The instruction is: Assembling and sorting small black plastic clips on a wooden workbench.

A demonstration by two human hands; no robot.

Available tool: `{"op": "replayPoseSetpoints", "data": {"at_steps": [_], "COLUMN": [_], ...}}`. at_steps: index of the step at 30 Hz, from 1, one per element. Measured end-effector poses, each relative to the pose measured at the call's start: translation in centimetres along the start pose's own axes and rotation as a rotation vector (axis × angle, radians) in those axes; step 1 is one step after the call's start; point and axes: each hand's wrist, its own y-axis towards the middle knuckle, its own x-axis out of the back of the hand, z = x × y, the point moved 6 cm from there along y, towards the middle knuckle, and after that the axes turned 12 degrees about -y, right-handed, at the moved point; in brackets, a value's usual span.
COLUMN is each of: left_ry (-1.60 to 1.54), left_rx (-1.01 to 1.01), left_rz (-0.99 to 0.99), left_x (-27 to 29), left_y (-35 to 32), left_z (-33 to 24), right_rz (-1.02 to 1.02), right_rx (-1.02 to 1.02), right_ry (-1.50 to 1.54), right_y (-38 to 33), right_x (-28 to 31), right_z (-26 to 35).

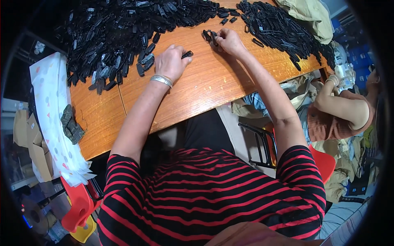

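Note:
My left hand (169,62), with a silver bracelet at its wrist, is closed on a small black plastic piece (187,54) that sticks out between thumb and fingers. To its right, my right hand (230,42) pinches a few black plastic pieces (210,37) just above the wooden table (201,88). Their exact kind is too small to make out. A large loose heap of glossy black plastic pieces (111,37) spreads beyond and left of my left hand. Past my right hand lies a second heap of slim black pieces (277,28).
White dotted sheeting (47,94) hangs over the table's left end, with a dark grey knitted glove (72,125) on it. Red stools (78,201) stand below. At the right, another person (340,110) sits among brown bags (336,180). A beige bag (310,16) rests beyond the right heap.

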Motion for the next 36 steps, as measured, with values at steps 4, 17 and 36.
{"op": "replayPoseSetpoints", "data": {"at_steps": [4,17,36], "left_ry": [0.032,-0.35,-1.431], "left_rx": [-0.021,0.108,0.251], "left_rz": [-0.034,0.009,-0.065], "left_x": [-0.9,-0.3,0.2], "left_y": [-0.2,-2.2,-6.4], "left_z": [0.6,1.0,-0.2], "right_rz": [-0.089,-0.126,-0.201], "right_rx": [0.134,0.707,0.413], "right_ry": [-0.121,-0.595,0.092], "right_y": [-2.1,-8.5,-13.6], "right_x": [-0.9,-1.1,-1.4], "right_z": [1.3,5.4,8.5]}}
